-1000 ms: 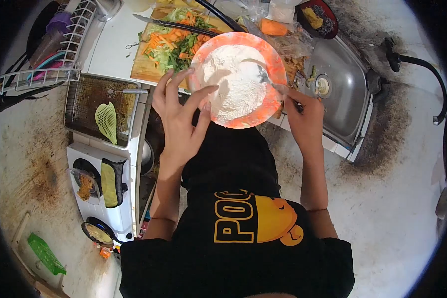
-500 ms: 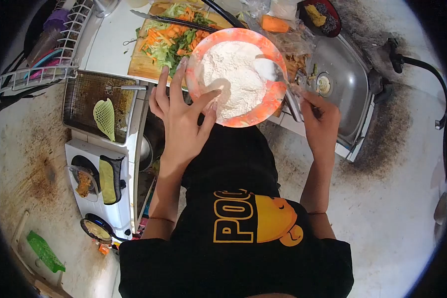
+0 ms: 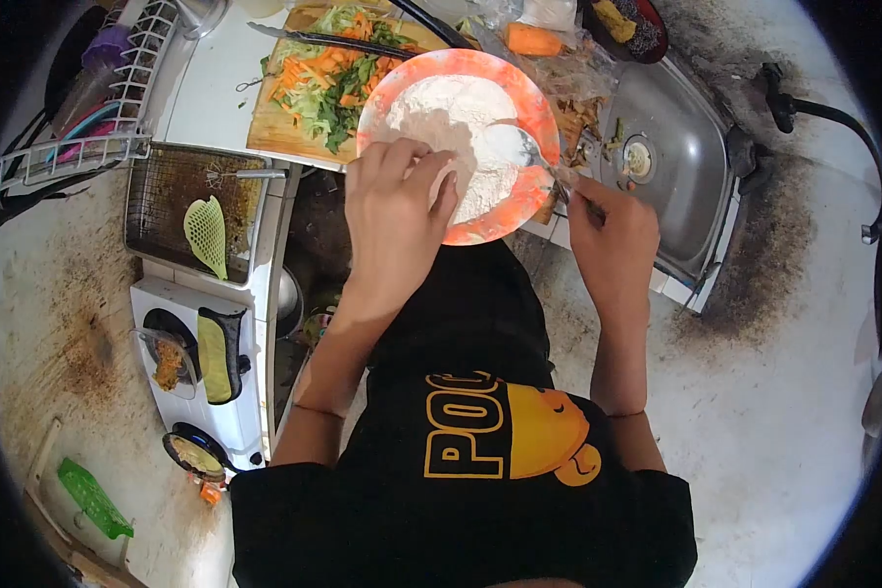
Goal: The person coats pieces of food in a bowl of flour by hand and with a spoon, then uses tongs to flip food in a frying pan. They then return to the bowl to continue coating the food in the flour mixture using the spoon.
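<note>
An orange and white bowl holds white flour and sits at the counter's front edge. Over the bowl's left side is my left hand, its fingers bent and drawn together; whether anything is between the fingertips is hidden. My right hand, at the bowl's right rim, pinches the handle of a metal spoon. The spoon's bowl lies over the flour with white powder in it. Behind and left of the bowl, shredded carrot and greens lie on a wooden board, with a knife across its far part.
To the right is a metal sink, with peelings and plastic bags beside it. A carrot and a dark dish lie at the back. On the left are a dish rack, a tray with a green slotted spatula, and a stove.
My left hand has moved from the bowl's left rim to over the flour, and its spread fingers have drawn together. My right hand has shifted slightly left and still holds the spoon.
</note>
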`<state>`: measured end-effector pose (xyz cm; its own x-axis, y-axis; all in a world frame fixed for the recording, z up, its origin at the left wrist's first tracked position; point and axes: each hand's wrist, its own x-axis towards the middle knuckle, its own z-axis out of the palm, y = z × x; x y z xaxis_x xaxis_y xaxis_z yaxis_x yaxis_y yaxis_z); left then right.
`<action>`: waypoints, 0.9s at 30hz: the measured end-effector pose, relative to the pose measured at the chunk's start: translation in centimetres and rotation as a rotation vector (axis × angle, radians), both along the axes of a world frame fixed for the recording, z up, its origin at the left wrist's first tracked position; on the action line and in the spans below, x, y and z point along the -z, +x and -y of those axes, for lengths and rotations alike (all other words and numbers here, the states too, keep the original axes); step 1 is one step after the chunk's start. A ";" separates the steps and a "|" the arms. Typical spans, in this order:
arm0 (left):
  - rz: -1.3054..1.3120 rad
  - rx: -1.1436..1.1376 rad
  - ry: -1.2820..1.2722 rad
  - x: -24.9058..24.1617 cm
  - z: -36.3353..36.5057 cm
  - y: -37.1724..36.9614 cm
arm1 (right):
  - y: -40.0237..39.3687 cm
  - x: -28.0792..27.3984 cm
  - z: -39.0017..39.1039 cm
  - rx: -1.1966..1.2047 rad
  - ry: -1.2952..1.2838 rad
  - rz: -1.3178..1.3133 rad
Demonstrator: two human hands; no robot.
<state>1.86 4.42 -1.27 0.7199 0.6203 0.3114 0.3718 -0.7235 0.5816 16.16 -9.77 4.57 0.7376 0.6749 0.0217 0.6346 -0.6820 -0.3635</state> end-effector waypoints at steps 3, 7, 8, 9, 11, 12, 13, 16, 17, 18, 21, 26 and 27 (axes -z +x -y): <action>-0.041 0.009 -0.006 0.0 -0.2 1.7 | -0.1 -0.3 -0.1 0.049 -0.018 -0.016; -0.096 0.001 0.051 0.0 -0.7 3.8 | 0.0 -0.9 0.1 0.083 -0.001 -0.065; -0.126 -0.008 0.067 0.3 -0.7 4.2 | 0.0 -0.9 0.3 0.100 0.011 -0.071; -0.127 -0.004 0.069 0.6 -0.8 4.4 | 0.1 -0.9 0.5 0.120 0.023 -0.077; -0.094 -0.020 0.142 1.2 -0.8 4.8 | 0.1 -0.8 0.9 0.112 0.027 -0.093; -0.096 -0.013 0.146 1.5 -0.7 4.9 | 0.1 -0.7 1.1 0.099 0.029 -0.107; -0.117 -0.029 0.137 1.7 -0.7 5.0 | 0.1 -0.8 1.2 0.107 0.032 -0.111; -0.138 -0.036 0.126 1.8 -0.6 5.2 | -0.1 -0.9 1.4 0.118 0.043 -0.152; -0.136 -0.032 0.118 1.8 -0.5 5.2 | 0.0 -0.8 1.6 0.125 0.068 -0.167; -0.139 -0.025 0.120 1.8 -0.5 5.3 | 0.0 -0.7 1.7 0.132 0.091 -0.182; -0.139 -0.009 0.102 1.8 -0.5 5.4 | 0.1 -0.8 1.9 0.121 0.138 -0.196; -0.150 -0.013 0.100 1.7 -0.6 5.4 | 0.2 -1.3 1.9 0.124 0.108 -0.195; -0.151 -0.013 0.100 1.7 -0.5 5.5 | 0.3 -1.3 1.9 0.126 0.093 -0.203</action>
